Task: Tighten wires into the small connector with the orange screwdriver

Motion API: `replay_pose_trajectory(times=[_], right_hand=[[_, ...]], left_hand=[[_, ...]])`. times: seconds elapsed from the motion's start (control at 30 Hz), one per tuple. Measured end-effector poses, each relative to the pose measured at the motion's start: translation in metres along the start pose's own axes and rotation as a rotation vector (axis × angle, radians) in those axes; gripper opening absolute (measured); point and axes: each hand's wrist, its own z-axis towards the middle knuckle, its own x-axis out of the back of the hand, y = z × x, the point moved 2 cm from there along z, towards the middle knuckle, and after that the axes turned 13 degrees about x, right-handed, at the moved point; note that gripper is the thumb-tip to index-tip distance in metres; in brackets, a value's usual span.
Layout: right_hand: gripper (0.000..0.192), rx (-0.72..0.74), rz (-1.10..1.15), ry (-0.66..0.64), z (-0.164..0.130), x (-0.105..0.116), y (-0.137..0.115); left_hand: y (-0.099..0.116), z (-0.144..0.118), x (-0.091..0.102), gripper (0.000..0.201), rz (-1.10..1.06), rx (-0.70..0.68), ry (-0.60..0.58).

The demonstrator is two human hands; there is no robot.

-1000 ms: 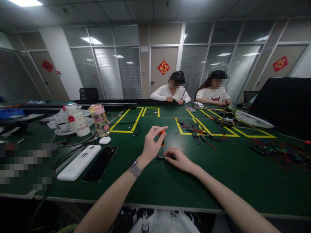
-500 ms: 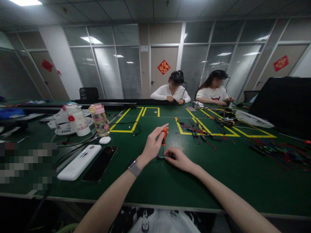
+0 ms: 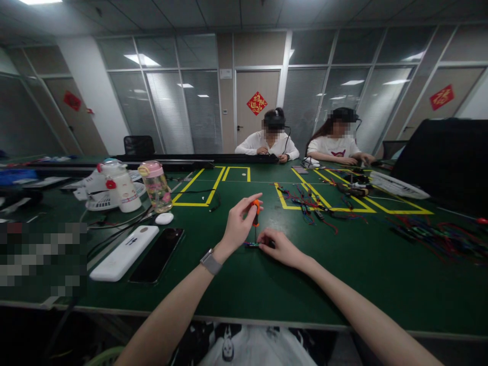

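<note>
The left hand (image 3: 237, 222) has its grip closed on an upright orange-and-black screwdriver (image 3: 256, 220). The right hand (image 3: 281, 248) pinches the end of a small, thin board (image 3: 251, 245).

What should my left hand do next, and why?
Probably give the screwdriver a small twist: your left hand has its orange and black handle, the shaft stands nearly upright over the small circuit board, and your right hand is at the board's right end, seemingly steadying it.
</note>
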Motion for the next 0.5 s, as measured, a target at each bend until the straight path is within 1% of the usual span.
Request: replay_pose_trajectory(times=[0.13,0.2,0.3,0.37,0.5], right_hand=[[0.010,0.010,0.002,0.001,-0.0008,-0.0003,0.0008],[0.010,0.014,0.001,0.001,-0.0013,-0.0004,0.0016],[0.010,0.017,-0.004,0.001,-0.0016,-0.0004,0.0027],[0.010,0.019,-0.010,0.000,-0.0014,-0.0002,0.0028],[0.009,0.016,-0.015,-0.002,-0.0004,0.0001,0.0016]], left_hand=[[0.0017,0.0014,0.0030,0.022,0.114,-0.039,0.130],[0.0017,0.0020,0.0035,0.024,0.122,-0.036,0.116],[-0.0001,0.0022,0.0024,0.034,0.060,0.000,0.028],[-0.0012,0.0018,0.0019,0.036,0.022,0.020,0.007],[0.0002,0.0011,0.0036,0.026,0.100,-0.032,0.102]])
